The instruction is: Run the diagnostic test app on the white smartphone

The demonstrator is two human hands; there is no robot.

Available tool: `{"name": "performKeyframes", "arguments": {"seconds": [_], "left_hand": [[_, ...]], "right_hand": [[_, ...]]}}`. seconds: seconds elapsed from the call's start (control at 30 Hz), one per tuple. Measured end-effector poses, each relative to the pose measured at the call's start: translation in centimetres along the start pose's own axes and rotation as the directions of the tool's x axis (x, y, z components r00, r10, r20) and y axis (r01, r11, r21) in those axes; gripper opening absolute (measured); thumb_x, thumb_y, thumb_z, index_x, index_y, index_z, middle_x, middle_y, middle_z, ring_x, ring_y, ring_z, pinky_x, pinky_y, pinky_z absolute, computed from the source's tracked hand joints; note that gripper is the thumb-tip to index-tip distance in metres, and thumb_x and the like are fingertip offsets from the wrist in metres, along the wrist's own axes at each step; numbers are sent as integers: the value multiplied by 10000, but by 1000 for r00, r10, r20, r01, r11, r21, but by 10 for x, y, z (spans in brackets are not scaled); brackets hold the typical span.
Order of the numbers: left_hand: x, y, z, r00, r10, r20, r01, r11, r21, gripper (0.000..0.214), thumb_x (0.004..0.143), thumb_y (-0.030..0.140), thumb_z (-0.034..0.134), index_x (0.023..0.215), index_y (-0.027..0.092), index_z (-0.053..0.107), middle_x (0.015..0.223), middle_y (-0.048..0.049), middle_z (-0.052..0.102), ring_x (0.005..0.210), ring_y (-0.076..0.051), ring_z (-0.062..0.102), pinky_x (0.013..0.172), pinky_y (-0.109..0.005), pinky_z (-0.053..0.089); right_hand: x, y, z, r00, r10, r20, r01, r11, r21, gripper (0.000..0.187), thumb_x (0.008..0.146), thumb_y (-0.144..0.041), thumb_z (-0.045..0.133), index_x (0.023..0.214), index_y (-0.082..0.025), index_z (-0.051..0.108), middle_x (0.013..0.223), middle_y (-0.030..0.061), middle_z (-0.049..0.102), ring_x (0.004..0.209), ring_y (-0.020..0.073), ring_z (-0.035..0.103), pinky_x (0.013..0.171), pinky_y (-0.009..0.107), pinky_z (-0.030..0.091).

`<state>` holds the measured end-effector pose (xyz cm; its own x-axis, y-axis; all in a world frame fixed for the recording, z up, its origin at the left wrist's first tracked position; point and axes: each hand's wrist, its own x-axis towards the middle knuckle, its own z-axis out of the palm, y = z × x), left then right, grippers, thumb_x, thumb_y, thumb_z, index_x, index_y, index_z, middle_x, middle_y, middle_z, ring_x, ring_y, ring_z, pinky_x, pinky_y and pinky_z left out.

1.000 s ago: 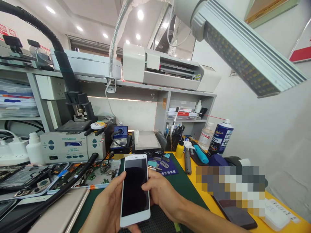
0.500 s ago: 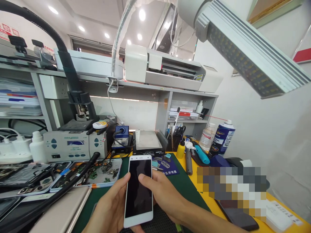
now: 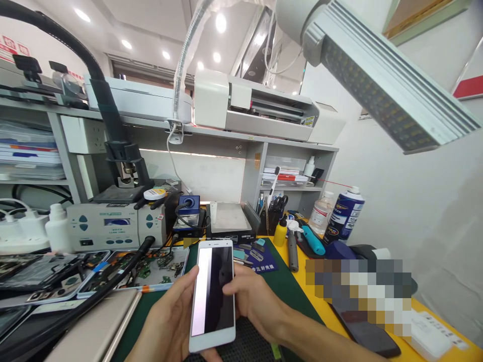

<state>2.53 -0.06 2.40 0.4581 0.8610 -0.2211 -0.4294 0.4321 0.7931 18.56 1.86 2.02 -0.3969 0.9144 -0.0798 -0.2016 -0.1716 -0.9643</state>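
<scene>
A white smartphone (image 3: pixel 222 296) stands tilted up above the work mat, screen facing me. A white band fills the left part of its screen, and the rest is dark. My left hand (image 3: pixel 169 314) is closed around the phone's left side and lower back, its thumb along the edge. My right hand (image 3: pixel 258 296) grips the right edge, with the thumb tip over the border of the screen; its other fingers are hidden behind the phone. Beyond the phone lies a dark blue pad (image 3: pixel 266 256) with blades and small tools.
Left are a tray (image 3: pixel 184 266) of circuit parts, a gold phone-like slab (image 3: pixel 94 327) and a rework station (image 3: pixel 116 226) with a black hose. On the right stand a yellow bottle (image 3: pixel 280 234), a spray can (image 3: pixel 344 216) and a dark phone (image 3: pixel 364 327). A lamp (image 3: pixel 392 75) hangs overhead.
The phone's screen has gone from all dark to showing a white band on its left. My right thumb has moved from over the screen toward its right edge; the phone has shifted slightly left.
</scene>
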Motion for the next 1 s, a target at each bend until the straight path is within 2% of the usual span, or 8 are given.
{"name": "performKeyframes", "arguments": {"seconds": [0.1,0.27,0.4,0.5,0.73,0.87,0.93,1.0], "left_hand": [[0,2,2,1000,-22,3,22,1000,-18,660,910,445,579,1489,171,419,1204,-141,688,930,-299,669,455,-309,550],[2,2,1,1000,-17,16,17,1000,-9,668,913,458,568,1496,175,407,1243,-158,670,997,-321,655,434,-284,531],[2,1,0,999,-22,23,22,1000,-2,671,926,500,526,1498,173,393,1237,-164,671,974,-332,667,441,-319,548],[1,1,1,999,-28,18,29,1000,-1,665,932,495,511,1491,154,397,1243,-169,667,973,-332,671,459,-337,560],[0,3,2,999,-40,11,40,999,14,663,907,490,561,1469,158,446,1269,-136,665,969,-323,666,479,-374,587],[0,2,0,999,-38,0,38,999,6,668,907,496,560,1464,140,459,1226,-144,683,919,-313,674,474,-367,580],[1,0,-2,1000,-29,10,29,1000,-12,676,909,493,564,1477,146,446,1198,-148,693,940,-322,677,483,-367,583],[1,-1,-3,999,-23,29,24,999,-24,676,909,485,570,1486,158,437,1191,-150,697,950,-329,679,486,-359,579]], "right_hand": [[-1,0,2,1000,0,-11,0,1000,8,387,766,-422,559,1042,-161,636,803,43,647,678,199,574,574,289,445],[1,4,1,1000,-19,-7,20,1000,23,466,826,-463,547,1171,-156,614,902,82,694,771,247,615,586,307,437],[1,4,3,998,-12,-64,7,996,-85,402,821,-429,635,1109,-150,649,853,63,691,742,210,603,621,297,439],[-2,1,5,997,-69,-20,65,984,-168,332,796,-354,725,1054,-155,661,860,42,684,766,184,602,668,284,452],[-2,0,3,1000,-2,-11,2,1000,1,430,837,-501,524,1072,-161,645,803,47,644,663,197,568,553,287,433],[-2,-1,5,998,-4,-64,-4,993,-115,380,777,-434,691,1034,-156,661,808,37,647,698,189,574,589,279,443],[-3,-1,6,999,-45,-26,41,989,-143,369,754,-392,757,1026,-160,669,849,36,654,757,186,585,632,269,443],[-4,-1,6,998,-56,6,57,994,-98,380,785,-437,732,1045,-166,670,857,37,650,763,185,581,642,272,441]]}}
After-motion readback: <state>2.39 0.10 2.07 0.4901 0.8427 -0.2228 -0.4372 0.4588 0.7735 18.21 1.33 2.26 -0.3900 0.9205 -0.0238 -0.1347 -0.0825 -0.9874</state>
